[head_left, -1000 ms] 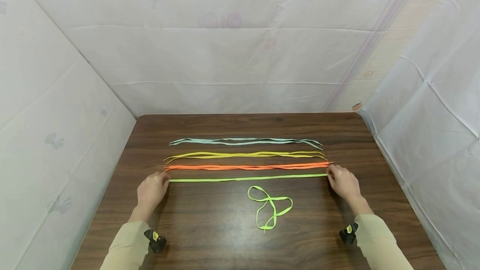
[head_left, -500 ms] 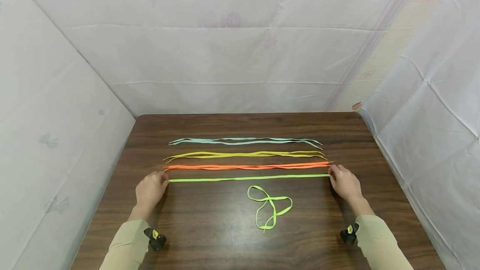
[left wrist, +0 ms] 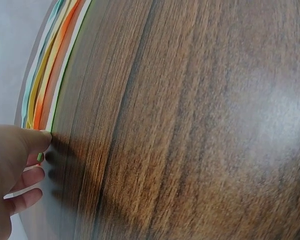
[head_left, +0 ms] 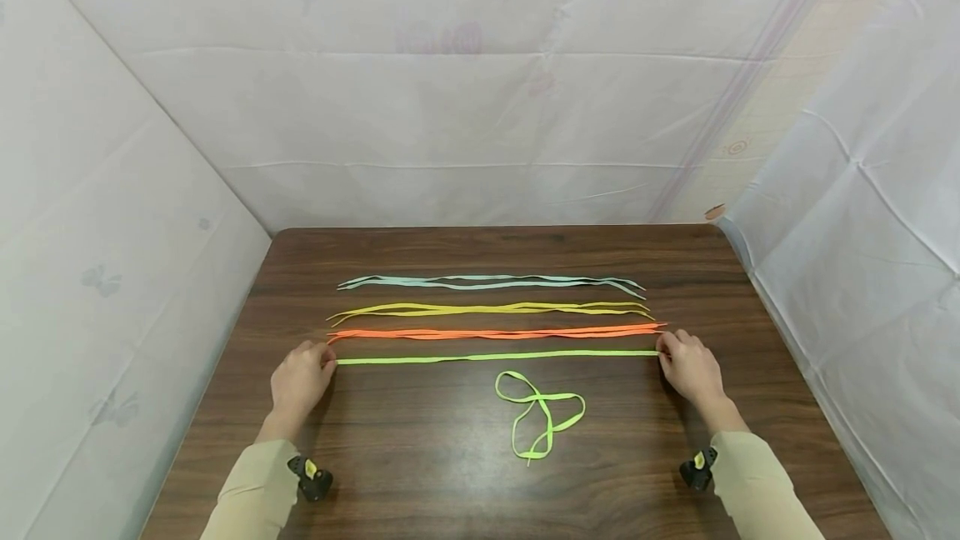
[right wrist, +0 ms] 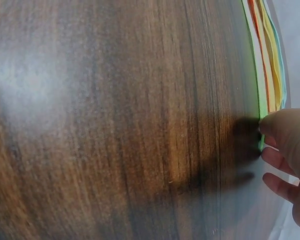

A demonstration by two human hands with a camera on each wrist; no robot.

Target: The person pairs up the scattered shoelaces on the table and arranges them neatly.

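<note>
A bright green flat shoelace (head_left: 495, 357) stretches nearly straight across the table, in front of an orange bundle of laces (head_left: 487, 334). My left hand (head_left: 300, 382) pinches its left end between thumb and finger; a short green tip pokes out below the thumb in the left wrist view. At the other end, my right hand (head_left: 692, 365) pinches the same lace, and its tip shows past the thumb (right wrist: 270, 122) in the right wrist view. A second green shoelace (head_left: 551, 427) lies loosely looped nearer to me, touched by neither hand.
Behind the orange laces lie yellow laces (head_left: 487, 309) and pale blue laces (head_left: 487, 282), in roughly parallel rows. The brown wooden table (head_left: 420, 473) is bordered by a white sheet (head_left: 480, 132) at the back and both sides.
My right hand has shifted slightly right and my left hand slightly left, with the green shoelace pulled a little tauter between them. Over the last half second almost nothing moves.
</note>
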